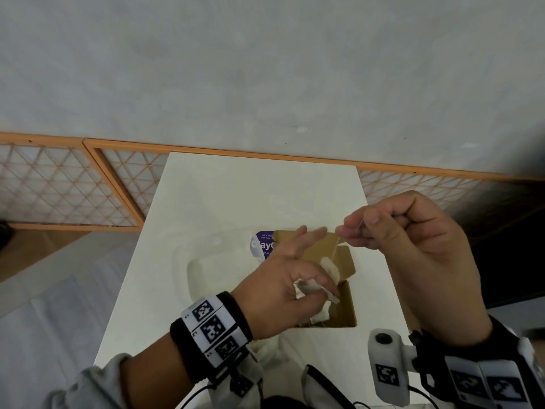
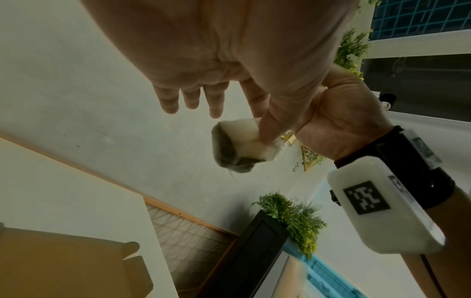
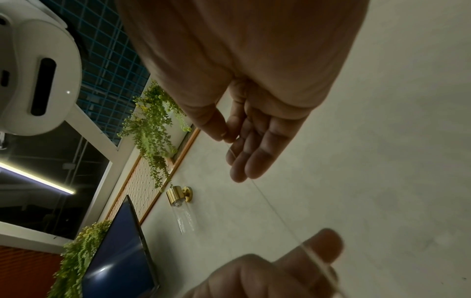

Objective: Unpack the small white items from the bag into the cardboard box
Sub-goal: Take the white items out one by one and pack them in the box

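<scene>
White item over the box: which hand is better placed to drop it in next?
Left. The left hand pinches the white item directly above the cardboard box; the right hand only pinches its thin string.

Box (image 1: 343,258) – matt brown cardboard; table (image 1: 265,196) – smooth white; pouch (image 2: 242,141) – soft cloth.

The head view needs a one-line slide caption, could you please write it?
Left hand pinches a small white item above the cardboard box while right hand pulls its thread.

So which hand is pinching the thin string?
The right hand: its thumb and fingertips pinch the string. The left hand holds a small white item instead.
</scene>
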Demonstrator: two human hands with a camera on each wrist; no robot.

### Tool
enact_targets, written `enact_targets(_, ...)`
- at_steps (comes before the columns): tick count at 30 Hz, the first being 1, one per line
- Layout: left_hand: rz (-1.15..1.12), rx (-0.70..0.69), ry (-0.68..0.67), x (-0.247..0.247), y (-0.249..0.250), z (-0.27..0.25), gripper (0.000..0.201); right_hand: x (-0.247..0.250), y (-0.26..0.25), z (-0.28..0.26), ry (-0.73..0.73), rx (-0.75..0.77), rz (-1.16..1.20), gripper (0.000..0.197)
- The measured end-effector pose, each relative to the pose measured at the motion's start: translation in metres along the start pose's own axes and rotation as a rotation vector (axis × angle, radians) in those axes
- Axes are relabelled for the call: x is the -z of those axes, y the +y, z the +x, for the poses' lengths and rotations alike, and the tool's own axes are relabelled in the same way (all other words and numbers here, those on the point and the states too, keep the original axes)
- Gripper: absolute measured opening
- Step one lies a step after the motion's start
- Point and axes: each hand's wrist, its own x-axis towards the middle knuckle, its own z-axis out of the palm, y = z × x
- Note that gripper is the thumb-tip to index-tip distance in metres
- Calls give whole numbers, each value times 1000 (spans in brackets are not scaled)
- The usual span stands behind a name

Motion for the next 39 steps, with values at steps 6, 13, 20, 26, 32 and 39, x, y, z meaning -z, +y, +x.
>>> enact_targets(6,-16,-36,-114,-12,9,-2,18,7,-6,-5,56,21,34,12)
enact_targets(13,-42,-112,-19,-11,12,1,21,14,-20,-12,83,58,44,10)
enact_targets(20,73,-138,17,5,26,24,18,7,-26,-15,4,70,52,17)
enact_targets(26,71,-141,-1,-4,28,36,20,1,-23,-13,-39,51,55,13)
enact_targets(32,6,-108,-37,-8,28,26,17,11,-22,-8,6,66,53,11)
enact_targets(39,6,-94,-16,-8,27,17,18,28,-2,16,140,-21,41,11)
